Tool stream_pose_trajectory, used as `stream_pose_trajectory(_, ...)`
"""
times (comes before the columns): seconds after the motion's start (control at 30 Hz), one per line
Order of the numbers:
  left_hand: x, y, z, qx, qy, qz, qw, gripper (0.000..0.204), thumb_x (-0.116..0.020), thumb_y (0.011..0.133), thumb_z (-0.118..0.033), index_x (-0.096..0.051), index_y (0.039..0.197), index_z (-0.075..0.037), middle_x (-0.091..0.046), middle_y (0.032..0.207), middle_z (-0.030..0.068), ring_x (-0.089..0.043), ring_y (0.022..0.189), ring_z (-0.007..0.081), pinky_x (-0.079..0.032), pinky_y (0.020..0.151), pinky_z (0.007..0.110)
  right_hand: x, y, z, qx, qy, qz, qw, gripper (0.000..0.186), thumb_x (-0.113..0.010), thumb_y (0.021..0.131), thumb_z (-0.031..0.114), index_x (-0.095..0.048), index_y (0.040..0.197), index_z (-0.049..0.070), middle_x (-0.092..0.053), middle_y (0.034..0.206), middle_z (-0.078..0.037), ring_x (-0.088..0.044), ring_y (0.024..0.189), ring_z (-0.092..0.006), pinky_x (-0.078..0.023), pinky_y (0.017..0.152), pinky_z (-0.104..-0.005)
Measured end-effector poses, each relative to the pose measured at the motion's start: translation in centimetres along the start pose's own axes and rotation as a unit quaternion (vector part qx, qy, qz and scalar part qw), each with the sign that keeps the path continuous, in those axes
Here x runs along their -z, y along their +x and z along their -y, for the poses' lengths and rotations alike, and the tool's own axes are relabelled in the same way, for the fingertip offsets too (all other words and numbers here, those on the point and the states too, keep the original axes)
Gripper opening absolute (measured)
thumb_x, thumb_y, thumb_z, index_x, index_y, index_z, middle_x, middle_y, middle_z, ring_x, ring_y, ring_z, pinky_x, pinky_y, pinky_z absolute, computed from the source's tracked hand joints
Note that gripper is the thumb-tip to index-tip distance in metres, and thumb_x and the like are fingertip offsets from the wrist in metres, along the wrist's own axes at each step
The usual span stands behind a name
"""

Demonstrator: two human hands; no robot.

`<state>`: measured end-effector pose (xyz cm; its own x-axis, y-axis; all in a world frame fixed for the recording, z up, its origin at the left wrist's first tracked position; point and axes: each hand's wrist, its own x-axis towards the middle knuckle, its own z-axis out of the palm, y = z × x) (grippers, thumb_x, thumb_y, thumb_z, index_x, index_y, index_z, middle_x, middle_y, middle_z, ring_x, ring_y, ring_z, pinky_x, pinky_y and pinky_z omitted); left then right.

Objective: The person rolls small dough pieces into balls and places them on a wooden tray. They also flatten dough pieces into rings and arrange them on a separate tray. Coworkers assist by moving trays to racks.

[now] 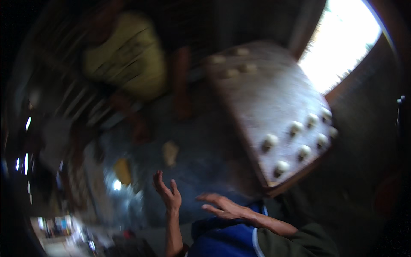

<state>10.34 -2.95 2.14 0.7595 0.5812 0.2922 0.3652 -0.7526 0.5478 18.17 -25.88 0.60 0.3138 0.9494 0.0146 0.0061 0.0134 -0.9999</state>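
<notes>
My left hand [168, 190] is raised over the dark worktable [205, 162], its fingers apart and holding nothing. To its right, my right hand [220, 207] is also open and empty, fingers stretched out. Just beyond my left hand lie a pale piece of dough [170, 153] and, further left, a yellow flat object [122, 170] beside a bright reflection. A floured wooden board [274, 103] at the right carries several round dough balls [270, 141]. The picture is blurred.
A person in a yellow shirt [124, 58] stands across the table, hands [141, 130] low over it. Another person [55, 137] is dimly visible at the left. A bright opening with a wooden frame [336, 36] is at the upper right.
</notes>
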Motion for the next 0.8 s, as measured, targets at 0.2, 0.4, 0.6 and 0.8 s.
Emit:
stream_pose_trajectory(0.2, 10.8, -8.8, 13.7, 0.21, 0.016, -0.126, 0.969, 0.033, -0.057, 0.098, -0.007, -0.052, 0.13, 0.001, -0.055, 0.132, 0.0191, -0.052, 0.126, 0.0375, -0.039, 0.108, 0.047, -1.2, 13.5, -7.2, -0.043, -0.536, -0.162, 0.828, 0.081, -0.075, 0.081, 0.026, -0.04, 0.146, -0.006, -0.039, 0.147, -0.024, -0.04, 0.134, -0.0404, -0.038, 0.102, -0.0521)
stream_pose_trajectory(0.4, 8.3, -10.5, 12.8, 0.202, -0.105, -0.062, 0.972, 0.024, -0.06, 0.096, -0.009, -0.059, 0.119, -0.002, -0.058, 0.127, 0.0184, -0.055, 0.122, 0.0362, -0.042, 0.106, 0.045, -1.2, 28.8, -9.2, 0.023, -0.464, -0.28, 0.84, 0.045, -0.072, 0.079, 0.009, -0.059, 0.12, -0.002, -0.05, 0.127, -0.023, -0.051, 0.118, -0.0419, -0.045, 0.097, -0.0507)
stream_pose_trajectory(0.6, 5.6, -0.2, 9.7, 0.057, -0.255, 0.022, 0.965, 0.027, -0.057, 0.103, -0.02, -0.059, 0.122, -0.002, -0.06, 0.124, 0.02, -0.059, 0.118, 0.0347, -0.048, 0.1, 0.043, -4.3, 24.7, -4.4, 0.021, -0.409, -0.071, 0.909, 0.038, -0.064, 0.075, -0.005, -0.057, 0.113, -0.002, -0.062, 0.099, -0.019, -0.061, 0.096, -0.0426, -0.052, 0.087, -0.0492)
stream_pose_trajectory(0.8, 4.5, 3.7, 11.6, 0.125, -0.348, 0.534, 0.76, 0.032, -0.051, 0.107, -0.026, -0.06, 0.124, 0.001, -0.068, 0.11, 0.018, -0.064, 0.104, 0.0277, -0.05, 0.094, 0.041, -7.3, 16.6, 1.3, -0.016, -0.399, -0.1, 0.911, 0.038, -0.065, 0.082, -0.002, -0.058, 0.119, 0.0, -0.067, 0.103, -0.018, -0.064, 0.104, -0.0407, -0.052, 0.092, -0.0479)
